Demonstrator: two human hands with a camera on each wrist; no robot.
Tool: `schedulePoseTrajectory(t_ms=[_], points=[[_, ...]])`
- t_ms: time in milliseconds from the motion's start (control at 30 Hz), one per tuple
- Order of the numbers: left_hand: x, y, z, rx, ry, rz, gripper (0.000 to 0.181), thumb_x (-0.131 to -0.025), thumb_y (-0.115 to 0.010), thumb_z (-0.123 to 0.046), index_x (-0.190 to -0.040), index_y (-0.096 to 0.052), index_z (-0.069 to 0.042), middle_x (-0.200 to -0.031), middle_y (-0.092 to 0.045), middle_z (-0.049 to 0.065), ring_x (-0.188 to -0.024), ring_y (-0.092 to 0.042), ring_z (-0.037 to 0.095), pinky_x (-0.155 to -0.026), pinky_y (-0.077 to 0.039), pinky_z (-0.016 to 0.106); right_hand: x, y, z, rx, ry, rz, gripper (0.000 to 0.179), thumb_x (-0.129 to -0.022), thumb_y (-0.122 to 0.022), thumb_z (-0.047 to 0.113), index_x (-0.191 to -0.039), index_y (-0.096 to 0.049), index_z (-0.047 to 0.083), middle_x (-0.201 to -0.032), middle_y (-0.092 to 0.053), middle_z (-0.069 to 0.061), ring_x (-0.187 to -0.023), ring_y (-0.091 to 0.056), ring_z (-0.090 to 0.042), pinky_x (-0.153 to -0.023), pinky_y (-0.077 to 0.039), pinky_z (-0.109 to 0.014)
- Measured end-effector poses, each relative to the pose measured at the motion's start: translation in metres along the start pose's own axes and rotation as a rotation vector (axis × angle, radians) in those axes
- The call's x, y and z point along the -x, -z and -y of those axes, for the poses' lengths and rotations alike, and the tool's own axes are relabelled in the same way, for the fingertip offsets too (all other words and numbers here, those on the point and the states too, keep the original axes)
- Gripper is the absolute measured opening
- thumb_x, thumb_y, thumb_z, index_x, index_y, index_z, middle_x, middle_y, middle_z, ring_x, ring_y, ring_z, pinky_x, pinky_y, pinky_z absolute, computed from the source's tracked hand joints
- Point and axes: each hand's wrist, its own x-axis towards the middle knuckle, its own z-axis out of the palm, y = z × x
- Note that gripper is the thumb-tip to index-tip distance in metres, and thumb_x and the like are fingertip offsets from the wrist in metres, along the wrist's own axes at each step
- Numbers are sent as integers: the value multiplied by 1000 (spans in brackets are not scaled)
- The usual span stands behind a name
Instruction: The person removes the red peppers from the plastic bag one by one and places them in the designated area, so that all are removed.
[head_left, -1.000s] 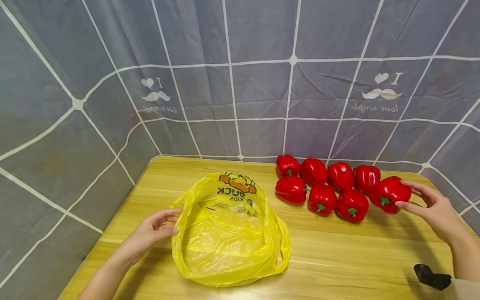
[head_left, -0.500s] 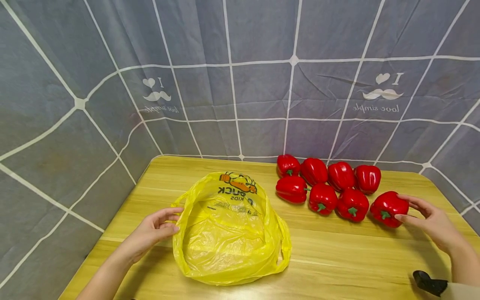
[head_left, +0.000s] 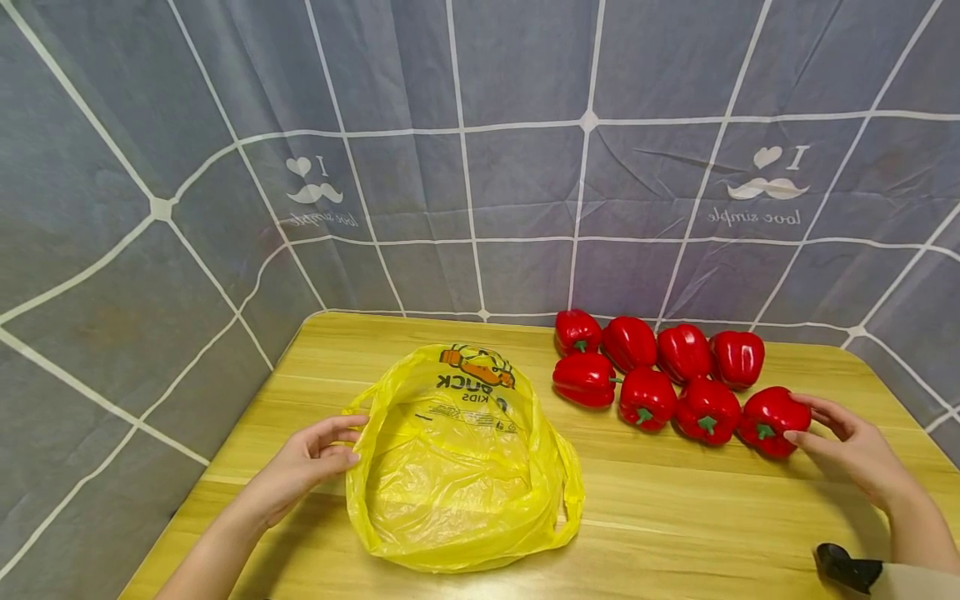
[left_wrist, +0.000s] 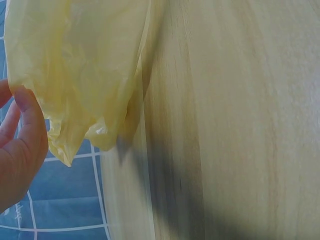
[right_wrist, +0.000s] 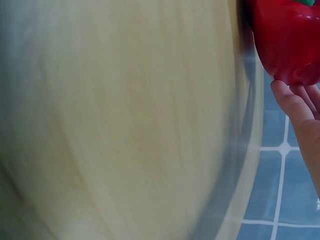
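Observation:
A yellow plastic bag [head_left: 450,533] stands on the table with its mouth spread wide; a duck print shows on its far inner wall. My left hand [head_left: 318,462] pinches the bag's left rim between thumb and fingers, and the left wrist view shows this pinch on the yellow film [left_wrist: 75,60]. Over on the right, my right hand [head_left: 855,450] holds a red bell pepper [head_left: 772,417] from its right side, thumb in front and fingers behind. That pepper sits at the right end of the front row, beside another red bell pepper [head_left: 707,410].
Several more red bell peppers [head_left: 628,343] lie in two rows toward the back right. A grey curtain [head_left: 525,183] with white lines hangs behind and left of the wooden table [head_left: 660,533]. A black strap [head_left: 847,568] is at the right sleeve.
The right hand has lowered its pepper toward the front, then shifted it left against the front row. The left hand and the bag have stayed in place.

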Motion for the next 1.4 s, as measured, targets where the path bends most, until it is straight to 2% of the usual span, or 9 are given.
schedulePoseTrajectory(t_ms=[200,300,433,633,700,867,1200,1333,1400], points=[[1,1,1,5,-13,11,46,-90,-58,-3,-133,-44,2,-110,-48,8,-89,-56,11,-75,-49,24,-1,0,-4,-77,7,-1,54,-91,-57,5,-139,-44,26,-114,-44,38,-99,-39,25,-77,-33,-1],[1,2,2,8,-18,18,45,-90,-57,-3,-133,-45,-1,-110,-48,8,-89,-56,10,-75,-49,24,-2,-1,-6,-168,20,-2,53,-90,-56,-1,-135,-50,26,-111,-50,36,-98,-44,22,-75,-38,-2],[1,2,2,8,-24,18,46,-89,-58,-3,-133,-45,1,-110,-49,9,-90,-58,10,-75,-50,24,-4,-2,-7,-286,30,10,52,-90,-53,-5,-130,-55,29,-109,-53,32,-96,-49,17,-73,-43,-5],[-1,2,1,1,-25,23,48,-88,-60,-4,-133,-44,2,-112,-49,10,-92,-58,11,-77,-51,25,-8,-4,-11,-513,54,84,53,-90,-47,-11,-125,-59,27,-111,-58,22,-94,-58,6,-72,-50,-14],[-1,1,1,-6,-20,23,48,-88,-60,-5,-133,-44,2,-112,-48,10,-91,-58,11,-77,-51,25,-9,-3,-12,-547,57,103,53,-91,-47,-11,-127,-58,26,-112,-58,21,-95,-58,5,-73,-50,-16],[0,1,0,-22,-12,28,49,-89,-60,-7,-134,-42,4,-112,-48,10,-91,-57,11,-78,-50,25,-11,-2,-16,-559,53,115,54,-91,-48,-10,-128,-57,27,-113,-58,22,-95,-58,4,-73,-51,-16],[-2,-1,0,-33,9,7,55,-89,-61,-7,-134,-36,10,-113,-48,12,-92,-56,12,-78,-50,25,-8,2,-16,-680,107,187,54,-92,-42,-13,-128,-57,24,-117,-59,16,-99,-59,-1,-76,-51,-20],[-3,-1,-1,-28,-8,12,54,-89,-60,-5,-134,-36,11,-112,-47,13,-91,-57,12,-76,-50,25,-7,7,-15,-623,129,152,51,-94,-39,-10,-126,-57,25,-119,-56,19,-100,-57,3,-75,-51,-17],[-5,0,-1,-24,-22,16,53,-89,-60,-5,-133,-37,11,-111,-48,12,-91,-57,13,-76,-50,25,-6,11,-15,-521,138,97,49,-96,-39,-6,-130,-53,25,-120,-52,23,-101,-53,8,-75,-48,-12]])
